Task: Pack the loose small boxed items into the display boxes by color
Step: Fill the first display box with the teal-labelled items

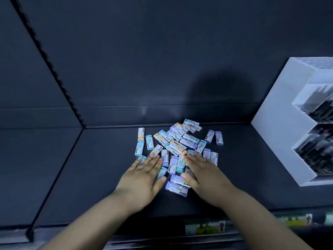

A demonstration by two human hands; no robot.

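Dark grey shelf (90, 168), one pile of small boxes (177, 147) at centre, towards the back. Roughly thirty-five boxes; overlap blocks an exact count. Three end colours: purple, teal, orange; the count per colour is unclear. Two purple boxes (214, 137) sit side by side just right of the pile, apart from it. Three more line the pile's left edge.

Two hands, both flat, palms down, fingers straight, gripping nothing. Left hand (144, 175) rests on the near-left boxes, right hand (203, 175) on the near-right ones. The hands are apart, with several purple boxes between them.

One white-sided tiered clear stand (277, 127) at the right, contents dark and blurred. The pile's far boxes lie just before the back panel (162, 69). Wide bare shelf lies left of the pile, a narrower gap between pile and stand, and a bare band near the front label strip (204, 227).
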